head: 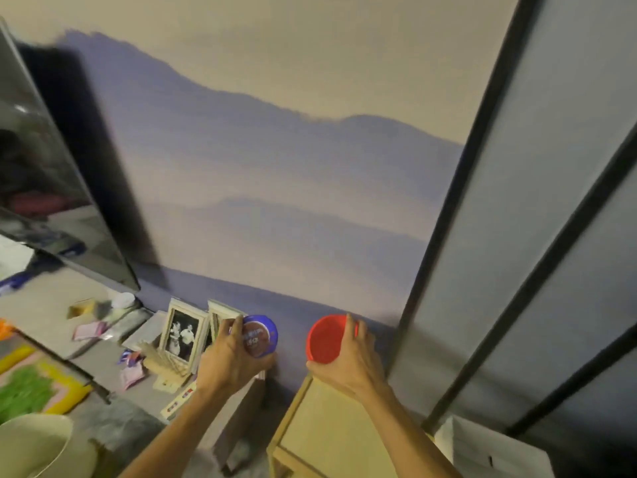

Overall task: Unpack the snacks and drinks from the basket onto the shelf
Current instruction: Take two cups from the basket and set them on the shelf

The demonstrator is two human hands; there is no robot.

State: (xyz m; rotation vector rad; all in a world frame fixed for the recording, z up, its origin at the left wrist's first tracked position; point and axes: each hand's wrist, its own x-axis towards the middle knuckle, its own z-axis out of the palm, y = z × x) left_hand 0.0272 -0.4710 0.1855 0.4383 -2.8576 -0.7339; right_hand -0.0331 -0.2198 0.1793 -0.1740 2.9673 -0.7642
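Note:
My left hand (230, 360) grips a round blue snack cup (262, 335) with a brown printed lid facing me, held up in front of the wall. My right hand (348, 362) grips a red cup (324, 339) whose round end faces me. Both cups hang in the air side by side, a little apart. Under my right forearm is the light wooden shelf unit (331, 432), its flat top bare. The basket is out of view.
A grey TV console (113, 357) at left carries two picture frames (182, 334), small packets and a white jar. A large TV (44, 188) leans at upper left. Dark-framed panels (537, 270) stand at right, a white box (496, 450) at lower right.

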